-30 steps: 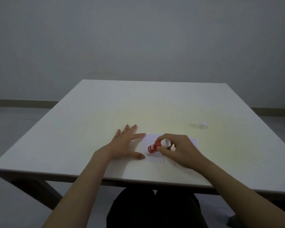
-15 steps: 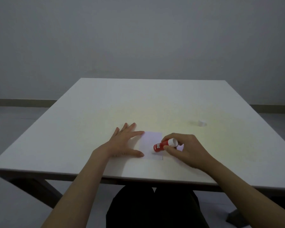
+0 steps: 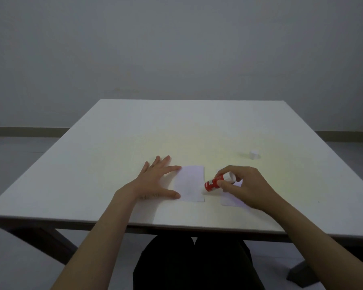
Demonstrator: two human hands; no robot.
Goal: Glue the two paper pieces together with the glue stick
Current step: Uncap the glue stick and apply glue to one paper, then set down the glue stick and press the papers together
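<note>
Right hand (image 3: 242, 186) grip closed on glue stick (image 3: 215, 182), now slid off left paper (image 3: 190, 183) toward right paper (image 3: 232, 200) (half hidden). Left hand (image 3: 155, 181) flat, open, pinning sheet to tabletop (image 3: 134, 132). Gluing pass looks done; joining next.

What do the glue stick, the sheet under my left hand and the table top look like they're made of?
Glue stick: probably smooth plastic, judging by its even red barrel, printed label and white end. Sheet: thin matte paper, lying flat with crisp straight edges. Table top: a smooth, pale, matte board, perhaps laminate or painted wood; no grain shows, so this is uncertain.
</note>
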